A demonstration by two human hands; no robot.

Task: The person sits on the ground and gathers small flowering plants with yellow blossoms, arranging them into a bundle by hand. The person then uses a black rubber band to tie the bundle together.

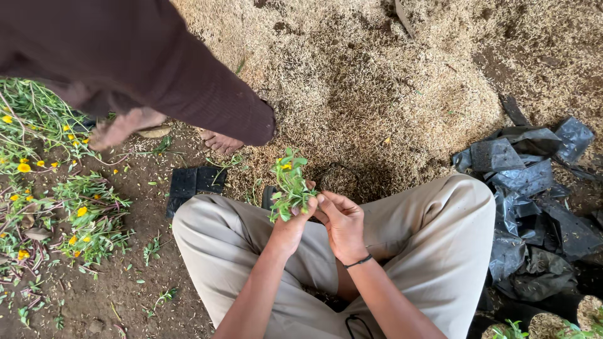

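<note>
I sit cross-legged in beige trousers on the ground. My left hand (293,224) grips a small bunch of green plant cuttings (291,183) with one yellow bud, held upright above my lap. My right hand (341,221), with a dark band at the wrist, touches the base of the stems with its fingertips, right against my left hand. Whether it pinches a stem is hard to tell.
Another person in a dark maroon garment (157,69) stands at upper left, bare feet (221,142) on the soil. Green plants with yellow flowers (75,213) lie at left. A husk heap (389,94) spreads ahead. Black plastic bags (534,194) pile at right; a flat black bag (195,183) lies near my knee.
</note>
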